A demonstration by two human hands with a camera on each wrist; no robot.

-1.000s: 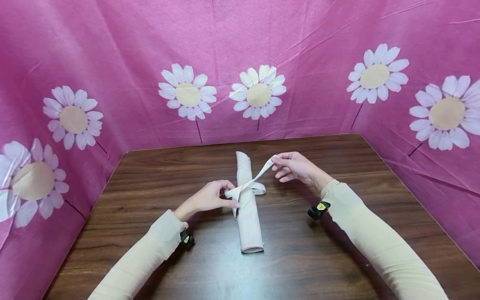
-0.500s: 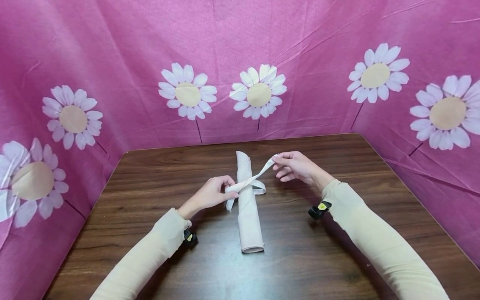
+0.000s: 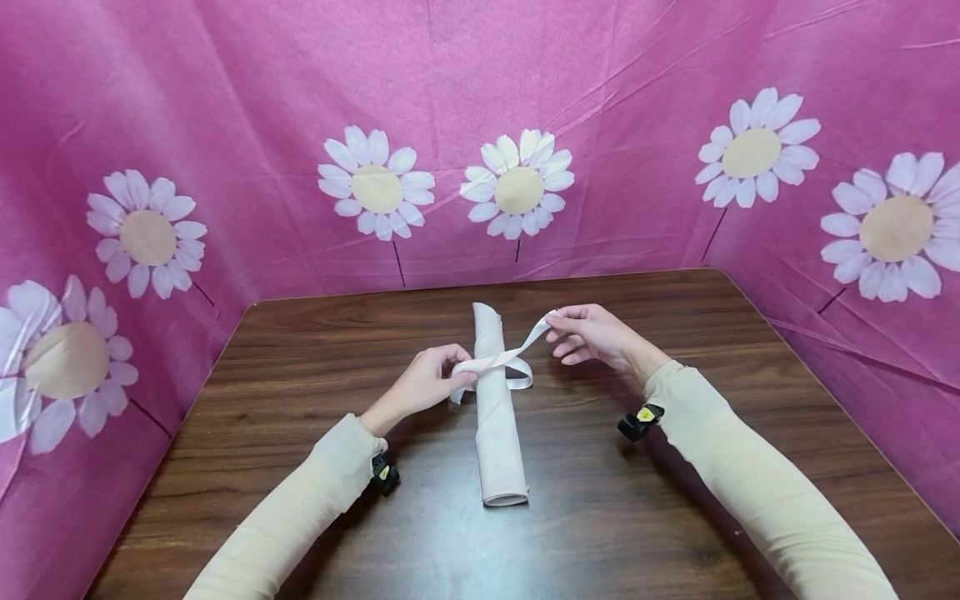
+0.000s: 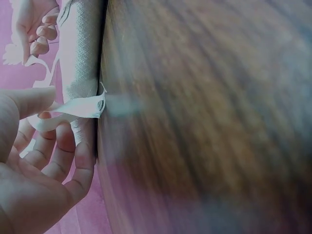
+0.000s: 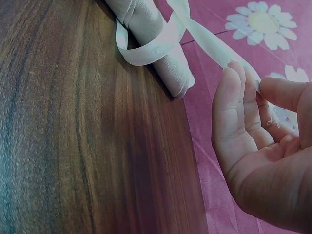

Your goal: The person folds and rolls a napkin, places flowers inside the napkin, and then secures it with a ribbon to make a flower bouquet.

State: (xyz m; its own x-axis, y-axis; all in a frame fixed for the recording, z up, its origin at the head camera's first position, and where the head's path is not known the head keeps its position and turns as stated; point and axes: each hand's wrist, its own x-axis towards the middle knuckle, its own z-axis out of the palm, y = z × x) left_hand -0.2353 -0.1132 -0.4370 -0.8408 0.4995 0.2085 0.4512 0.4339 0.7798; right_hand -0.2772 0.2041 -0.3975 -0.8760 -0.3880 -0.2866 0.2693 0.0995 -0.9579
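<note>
A pale rolled cloth (image 3: 498,446) lies lengthwise on the brown wooden table. Around its middle runs a white ribbon (image 3: 517,382), which crosses over itself on top and leaves a loose loop on the right side. At the roll's left, my left hand (image 3: 423,382) pinches the ribbon between thumb and fingers; in the left wrist view a frayed ribbon end (image 4: 90,107) sticks out past the thumb. To the upper right, my right hand (image 3: 600,337) pinches the other ribbon end between thumb and forefinger and holds it raised above the table. The roll's underside is hidden.
The wooden table (image 3: 300,367) extends around the roll on every side. Behind and beside it hangs a pink cloth backdrop (image 3: 262,150) printed with large white daisies. Small black wrist cameras (image 3: 637,422) sit at both cream sleeves.
My left hand has shifted up and slightly away along the roll, taking the ribbon's left part with it. The right hand and the roll have stayed nearly still.
</note>
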